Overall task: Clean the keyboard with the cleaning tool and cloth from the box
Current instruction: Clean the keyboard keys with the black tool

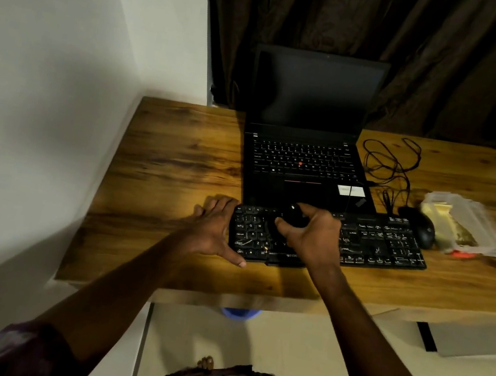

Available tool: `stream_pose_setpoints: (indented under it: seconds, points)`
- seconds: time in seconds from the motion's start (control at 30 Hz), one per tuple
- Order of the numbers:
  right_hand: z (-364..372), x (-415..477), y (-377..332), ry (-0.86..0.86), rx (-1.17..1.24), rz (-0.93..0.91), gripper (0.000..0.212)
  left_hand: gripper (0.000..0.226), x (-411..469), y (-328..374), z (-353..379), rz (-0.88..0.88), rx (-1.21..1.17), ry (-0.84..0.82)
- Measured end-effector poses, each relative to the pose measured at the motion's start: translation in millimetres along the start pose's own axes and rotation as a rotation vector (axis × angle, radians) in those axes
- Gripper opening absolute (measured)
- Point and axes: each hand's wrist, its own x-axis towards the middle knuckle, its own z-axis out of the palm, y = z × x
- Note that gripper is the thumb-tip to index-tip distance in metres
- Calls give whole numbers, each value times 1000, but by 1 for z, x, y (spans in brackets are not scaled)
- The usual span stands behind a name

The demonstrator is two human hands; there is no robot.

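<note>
The black keyboard lies along the near half of the tabletop, parallel to its front edge and just in front of an open laptop with a dark screen.

The left hand rests flat at the keyboard's left end. Its fingers are straight and relaxed, lying on the wood against the keyboard's left side, while the thumb stretches along the keyboard's near left corner. It grasps nothing.

The right hand is over the left-middle keys, its fingers and thumb curled round a small, dark, rounded cleaning tool. The tool sits between the thumb on its left and the fingers wrapped over its far side, and is held down at the upper key rows. Whether its underside touches the keys cannot be told.

Toward the right edge of the tabletop stands a clear plastic box with pale yellow and brownish contents, too blurred to identify. A black mouse lies between the box and the keyboard's right end, and a loose black cable coils behind it, beside the laptop.
</note>
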Motion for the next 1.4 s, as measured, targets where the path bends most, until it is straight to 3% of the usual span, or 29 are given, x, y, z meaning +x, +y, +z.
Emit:
stream_pose_setpoints:
  seconds: [0.17,0.4,0.63,0.8,1.0,1.4]
  points:
    - [-3,1,2,-32,96,36,23,137,-1,-1,0,-3,-4,-1]
    - [-14,2,14,23,-117,8,33,141,0,-2,0,-14,-8,-7]
    - [-18,3,9,-23,-3,11,21,140,0,-1,1,-7,16,16]
    - [-43,5,19,58,-59,49,27,141,2,-2,3,-10,21,15]
    - [-29,3,14,-16,-2,13,22,141,2,-5,4,-8,-3,15]
    - [-43,10,31,44,-69,63,33,143,3,-3,2,-9,-3,4]
